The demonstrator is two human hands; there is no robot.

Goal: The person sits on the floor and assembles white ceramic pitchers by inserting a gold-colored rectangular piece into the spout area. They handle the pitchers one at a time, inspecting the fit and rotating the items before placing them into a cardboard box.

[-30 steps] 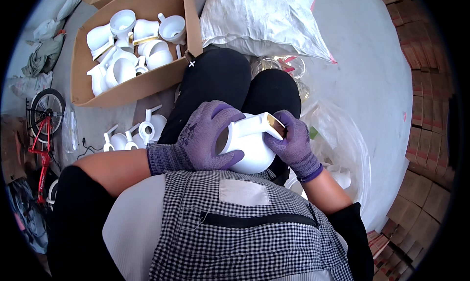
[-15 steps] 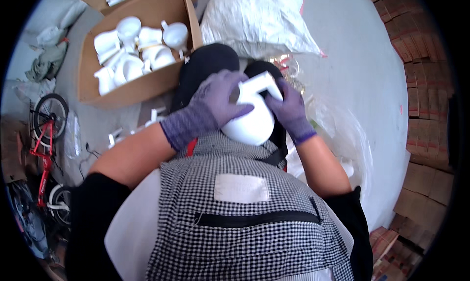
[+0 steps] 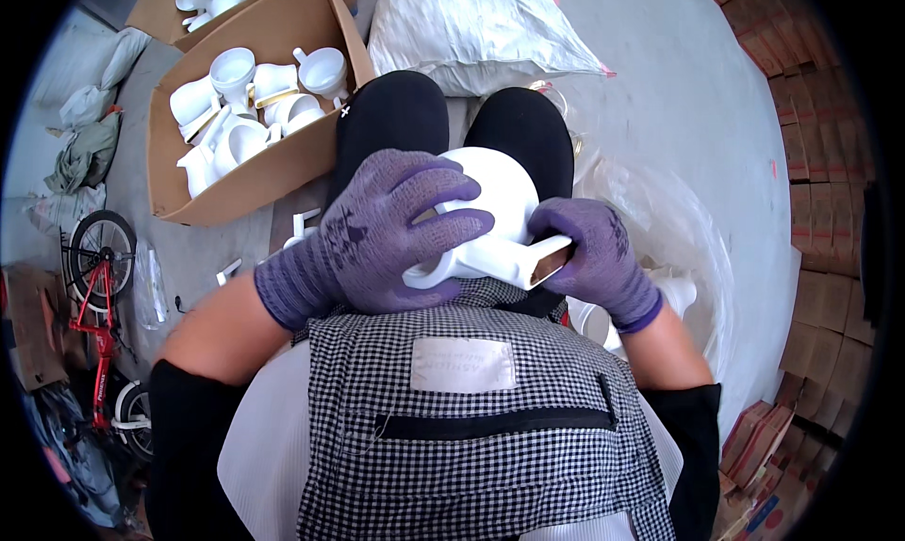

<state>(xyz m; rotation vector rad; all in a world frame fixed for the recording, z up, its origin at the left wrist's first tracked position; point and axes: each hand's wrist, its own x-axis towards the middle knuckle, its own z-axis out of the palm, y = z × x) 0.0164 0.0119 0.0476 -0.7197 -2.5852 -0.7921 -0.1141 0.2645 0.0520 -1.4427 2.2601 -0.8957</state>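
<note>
Both gloved hands grasp a white ceramic jug (image 3: 495,222): left hand (image 3: 382,235) wraps its handle side, right hand (image 3: 594,258) pinches the spout. Far left, a cardboard box (image 3: 273,169) of white cups; a white sack (image 3: 471,23) beyond the knees.

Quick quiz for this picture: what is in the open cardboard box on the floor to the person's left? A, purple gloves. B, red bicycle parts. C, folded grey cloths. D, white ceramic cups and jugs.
D: the cardboard box on the floor holds white ceramic cups and jugs, much like the white jug held between the gloved left hand and right hand.
</note>
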